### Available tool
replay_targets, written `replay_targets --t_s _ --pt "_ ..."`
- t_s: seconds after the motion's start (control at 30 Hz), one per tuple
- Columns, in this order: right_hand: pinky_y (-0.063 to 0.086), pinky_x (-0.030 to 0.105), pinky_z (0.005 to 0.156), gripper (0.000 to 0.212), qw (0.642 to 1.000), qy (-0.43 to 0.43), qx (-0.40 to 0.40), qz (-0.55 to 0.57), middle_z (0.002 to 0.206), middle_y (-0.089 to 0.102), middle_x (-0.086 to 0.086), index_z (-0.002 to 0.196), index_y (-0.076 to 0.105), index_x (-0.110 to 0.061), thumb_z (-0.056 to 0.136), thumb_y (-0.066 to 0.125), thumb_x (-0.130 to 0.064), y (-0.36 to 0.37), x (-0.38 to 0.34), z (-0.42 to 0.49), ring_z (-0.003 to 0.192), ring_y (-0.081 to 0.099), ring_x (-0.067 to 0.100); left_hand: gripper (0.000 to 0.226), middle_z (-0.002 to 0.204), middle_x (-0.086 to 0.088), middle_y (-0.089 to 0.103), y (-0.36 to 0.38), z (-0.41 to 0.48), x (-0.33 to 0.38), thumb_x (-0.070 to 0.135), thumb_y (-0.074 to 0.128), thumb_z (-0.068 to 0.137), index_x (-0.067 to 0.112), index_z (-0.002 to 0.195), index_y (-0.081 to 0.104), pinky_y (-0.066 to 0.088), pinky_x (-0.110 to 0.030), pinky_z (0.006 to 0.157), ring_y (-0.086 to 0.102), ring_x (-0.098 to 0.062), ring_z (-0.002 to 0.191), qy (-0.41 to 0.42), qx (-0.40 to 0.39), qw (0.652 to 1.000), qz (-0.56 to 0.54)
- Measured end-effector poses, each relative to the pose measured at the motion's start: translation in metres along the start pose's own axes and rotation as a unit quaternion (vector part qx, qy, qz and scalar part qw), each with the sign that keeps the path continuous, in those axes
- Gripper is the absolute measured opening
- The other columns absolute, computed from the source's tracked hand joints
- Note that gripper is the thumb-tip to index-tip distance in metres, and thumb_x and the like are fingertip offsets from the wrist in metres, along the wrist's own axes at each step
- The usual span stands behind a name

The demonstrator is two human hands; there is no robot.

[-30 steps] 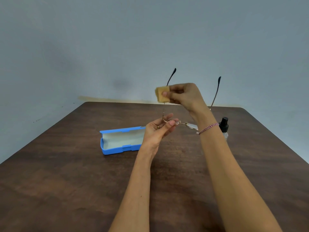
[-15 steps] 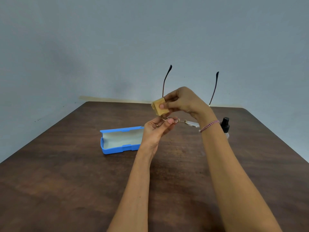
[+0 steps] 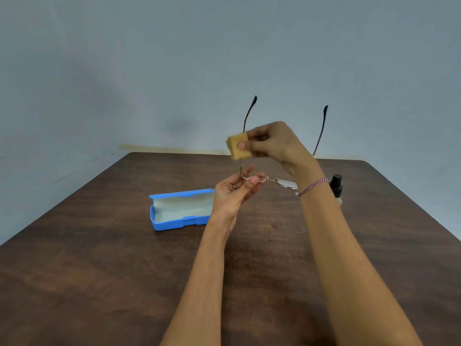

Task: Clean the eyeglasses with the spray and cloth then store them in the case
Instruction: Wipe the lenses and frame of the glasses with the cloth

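Blue case (image 3: 180,209) lies open on the table (image 3: 99,258), left of centre twd the far edge, lid up, pale lining showing, nothing in it. Just right of it the left hand (image 3: 234,193) is raised above the tabletop, thumb & fingertips pinching the eyeglasses (image 3: 279,182) at the near lens/bridge, frame held lens-down w/ both temple arms sticking straight up, dark tips against the wall. Above that, the right hand (image 3: 273,143) pinches a folded yellow cloth (image 3: 237,144) btwn thumb & fingers, and the cloth looks wrapped around the left temple arm partway up, so I'd say the wiping step is in hand, on the arm rather than the lenses. Spray bottle (image 3: 336,187) stands behind the right wrist, nr the far right corner, partly hidden. Next move, as I judge it: finish the wipe, put the cloth down, fold both arms in, then lower the glasses into the case. That calls for a light grip, thin wire frame bends easily.
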State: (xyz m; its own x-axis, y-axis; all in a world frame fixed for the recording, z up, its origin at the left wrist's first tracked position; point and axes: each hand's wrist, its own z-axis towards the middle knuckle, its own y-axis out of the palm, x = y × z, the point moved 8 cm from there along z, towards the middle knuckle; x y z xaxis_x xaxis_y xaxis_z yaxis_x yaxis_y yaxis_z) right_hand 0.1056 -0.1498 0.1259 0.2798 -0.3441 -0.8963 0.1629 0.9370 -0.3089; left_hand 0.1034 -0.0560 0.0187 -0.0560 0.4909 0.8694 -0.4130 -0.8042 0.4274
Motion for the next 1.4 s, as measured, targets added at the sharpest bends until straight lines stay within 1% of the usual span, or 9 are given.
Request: replay_targets --t_s 0.1,0.23,0.4,0.53,0.7,0.87,1.1,1.27,1.4 --pt "0.057 0.029 0.080 0.031 0.991 0.042 -0.076 -0.105 0.086 0.070 0.010 0.102 0.067 -0.001 0.073 0.077 -0.006 0.014 0.014 -0.002 0.082 0.069 0.023 0.015 0.085 -0.002 0.075 -0.002 0.001 0.002 0.004 0.063 0.082 0.011 0.094 0.069 0.055 -0.024 0.081 0.071 -0.014 0.087 0.007 0.013 1.000 0.004" --pt "0.057 0.031 0.080 0.035 0.988 0.050 -0.080 -0.125 0.086 0.069 0.011 0.104 0.067 0.002 0.072 0.078 -0.005 0.014 0.014 -0.002 0.081 0.068 0.023 0.015 0.087 -0.002 0.075 -0.002 0.001 0.001 0.008 0.066 0.080 0.012 0.093 0.069 0.055 -0.024 0.081 0.070 -0.015 0.089 0.004 0.017 1.000 0.012" --pt "0.057 0.029 0.078 0.029 0.999 0.013 0.035 -0.013 0.089 0.070 0.014 0.099 0.068 0.000 0.072 0.078 -0.005 -0.004 0.002 0.000 0.082 0.069 0.021 0.028 0.090 -0.005 0.075 -0.002 0.001 -0.002 0.007 0.064 0.082 0.007 0.110 0.064 0.055 -0.024 0.084 0.070 -0.015 0.091 -0.006 0.015 1.000 0.006" --pt "0.057 0.034 0.079 0.028 0.985 -0.044 0.152 0.073 0.091 0.071 0.016 0.099 0.069 0.002 0.073 0.076 -0.004 -0.029 -0.011 -0.003 0.087 0.070 0.025 0.032 0.090 -0.005 0.075 0.002 0.000 -0.007 0.004 0.064 0.082 0.005 0.114 0.062 0.055 -0.020 0.080 0.070 -0.013 0.089 -0.019 0.004 1.000 0.020" --pt "0.057 0.039 0.080 0.024 0.965 -0.126 0.219 0.075 0.088 0.073 0.006 0.095 0.072 -0.011 0.072 0.076 -0.007 -0.042 -0.032 -0.011 0.085 0.070 0.019 0.042 0.093 -0.006 0.074 0.003 -0.001 -0.008 0.017 0.069 0.070 0.009 0.111 0.065 0.055 -0.020 0.077 0.070 -0.015 0.093 -0.025 -0.008 1.000 0.011" --pt "0.056 0.035 0.082 0.021 0.950 -0.179 0.253 0.039 0.083 0.071 -0.005 0.094 0.073 -0.017 0.074 0.074 -0.010 -0.046 -0.050 -0.020 0.081 0.068 0.011 0.039 0.089 -0.005 0.075 0.003 -0.001 -0.007 0.017 0.069 0.069 0.010 0.107 0.065 0.056 -0.021 0.078 0.070 -0.014 0.088 -0.023 -0.012 1.000 0.000" --pt "0.056 0.036 0.083 0.026 0.972 -0.128 0.197 0.032 0.088 0.072 0.005 0.096 0.071 -0.008 0.071 0.078 -0.008 -0.046 -0.032 -0.009 0.086 0.070 0.016 0.041 0.092 -0.004 0.075 0.003 0.000 -0.007 0.018 0.069 0.068 0.013 0.109 0.066 0.056 -0.023 0.082 0.070 -0.015 0.093 -0.028 -0.015 0.999 0.011" --pt "0.056 0.026 0.079 0.027 0.995 -0.062 0.069 -0.025 0.087 0.071 0.010 0.098 0.070 -0.003 0.073 0.077 -0.005 -0.020 -0.012 -0.002 0.082 0.068 0.018 0.031 0.092 -0.005 0.075 0.001 0.001 -0.006 0.008 0.065 0.081 0.010 0.111 0.064 0.055 -0.023 0.083 0.069 -0.015 0.094 -0.020 -0.011 1.000 0.011" --pt "0.056 0.026 0.079 0.029 0.992 0.002 -0.050 -0.114 0.090 0.071 0.015 0.098 0.069 -0.003 0.071 0.078 -0.005 0.003 0.006 -0.002 0.079 0.067 0.016 0.028 0.091 -0.006 0.075 0.000 0.000 0.000 0.013 0.068 0.074 0.008 0.102 0.067 0.054 -0.025 0.084 0.069 -0.015 0.092 0.000 -0.013 1.000 0.007"
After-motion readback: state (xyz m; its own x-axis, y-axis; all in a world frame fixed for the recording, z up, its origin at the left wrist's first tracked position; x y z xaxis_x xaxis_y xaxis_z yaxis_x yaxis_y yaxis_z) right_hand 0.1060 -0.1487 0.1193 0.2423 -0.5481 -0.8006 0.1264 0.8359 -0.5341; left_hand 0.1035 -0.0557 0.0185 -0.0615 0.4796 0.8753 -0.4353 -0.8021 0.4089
